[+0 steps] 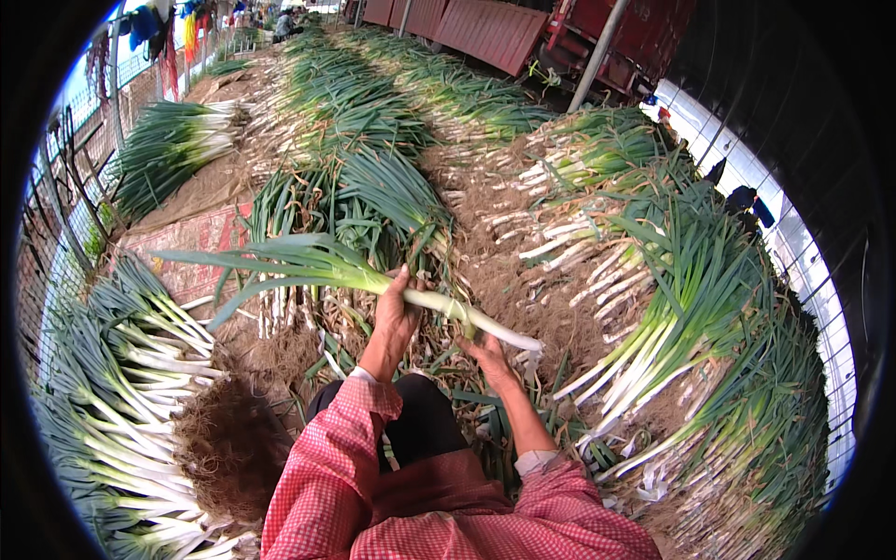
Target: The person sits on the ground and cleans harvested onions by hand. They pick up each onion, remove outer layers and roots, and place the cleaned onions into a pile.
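Note:
Across my lap I see one long green onion [437, 301], its white root end pointing right and its green leaves fanning out to the left. My left hand [396, 315] is wrapped around the stalk, close to where the white turns green. Just below the white part, my right hand [491, 358] pinches a yellowish strip of outer skin [467, 323] that hangs from the stalk. Its fingertips are partly hidden. A thin pale shred hangs at the root end. Beneath both hands lie stripped leaves [483, 399] around my knees.
Cleaned white-stemmed onions [140, 420] are stacked at left, roots inward. Soil-covered onions [742, 392] line the right side, and more rows [336, 91] run into the distance. A bundle [182, 150] lies by the wire fence [70, 182]. Behind a metal pole [598, 56] stands a red truck [490, 31].

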Tool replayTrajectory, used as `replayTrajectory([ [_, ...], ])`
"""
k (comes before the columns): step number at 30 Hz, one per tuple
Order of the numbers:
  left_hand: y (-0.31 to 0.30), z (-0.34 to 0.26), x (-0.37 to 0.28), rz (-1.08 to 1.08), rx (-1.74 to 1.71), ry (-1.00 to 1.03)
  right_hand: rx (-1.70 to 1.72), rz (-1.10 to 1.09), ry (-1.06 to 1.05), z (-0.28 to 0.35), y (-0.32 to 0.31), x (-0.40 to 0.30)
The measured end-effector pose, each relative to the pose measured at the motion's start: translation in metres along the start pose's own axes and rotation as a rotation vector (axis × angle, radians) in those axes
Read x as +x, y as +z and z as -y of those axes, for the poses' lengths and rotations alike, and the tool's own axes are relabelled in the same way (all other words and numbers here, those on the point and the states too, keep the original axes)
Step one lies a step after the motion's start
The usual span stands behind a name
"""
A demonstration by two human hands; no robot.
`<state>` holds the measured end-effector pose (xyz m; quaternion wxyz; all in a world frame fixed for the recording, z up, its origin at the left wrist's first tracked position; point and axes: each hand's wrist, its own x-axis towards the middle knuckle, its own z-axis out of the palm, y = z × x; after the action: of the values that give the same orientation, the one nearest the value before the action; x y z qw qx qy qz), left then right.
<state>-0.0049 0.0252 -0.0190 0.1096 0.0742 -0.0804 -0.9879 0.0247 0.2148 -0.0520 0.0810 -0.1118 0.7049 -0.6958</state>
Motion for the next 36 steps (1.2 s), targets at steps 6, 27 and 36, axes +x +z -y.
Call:
replayTrajectory([
  [6, -0.002, -0.012, 0.008, -0.048, -0.041, -0.087, -0.127, 0.063, 0.084, 0.008, 0.000, -0.027],
  [27, -0.010, 0.005, -0.024, 0.175, 0.102, -0.228, -0.914, 0.018, -0.143, 0.066, -0.075, -0.139],
  [36, -0.014, -0.010, -0.037, 0.201, 0.127, -0.327, -0.873, 0.344, -0.071, 0.069, -0.017, -0.067],
])
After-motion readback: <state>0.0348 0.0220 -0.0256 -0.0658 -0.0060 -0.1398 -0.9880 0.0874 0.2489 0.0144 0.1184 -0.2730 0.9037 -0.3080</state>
